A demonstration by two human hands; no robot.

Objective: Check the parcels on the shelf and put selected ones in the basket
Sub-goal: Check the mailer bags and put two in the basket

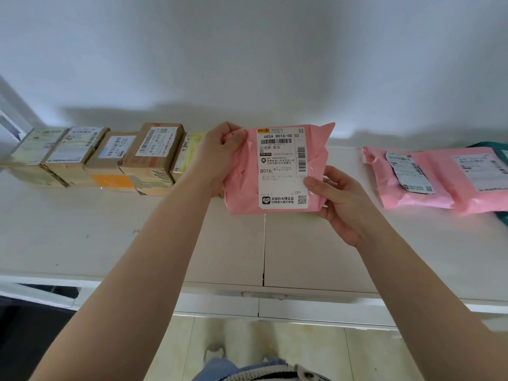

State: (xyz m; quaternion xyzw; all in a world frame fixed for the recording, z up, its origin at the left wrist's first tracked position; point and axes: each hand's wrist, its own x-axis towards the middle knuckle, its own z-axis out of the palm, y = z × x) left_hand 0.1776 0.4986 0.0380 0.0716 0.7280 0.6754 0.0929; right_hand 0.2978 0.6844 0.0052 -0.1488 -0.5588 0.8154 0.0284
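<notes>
I hold the soft pink plastic mailer bag with the white printed shipping label (277, 169) upright in the middle of the view, lifted clear of the white shelf top (110, 229), its label turned squarely toward me and its long axis running from twelve to six o'clock. My left hand (220, 158) grips the bag's upper corner at about ten o'clock, fingers curled around the crumpled plastic edge; my right hand (338, 204) pinches the lower corner at about four o'clock, thumb pressed on the front beside the label. Both hands touch the parcel, so neither is nearer; the right one sits lower and supports it from beneath. I judge this as the checking step, the label readable. No basket shows anywhere in view, so I cannot tell which way the parcel must travel if I select it. Outward at nine o'clock, a row of brown cardboard boxes with white labels (115, 155) stands along the back of the shelf against the white wall (247, 50). At three o'clock, well apart from my hands, two more pink mailer bags (439, 180) lie flat and overlapping, with a dark green package (494, 146) partly hidden behind them.
</notes>
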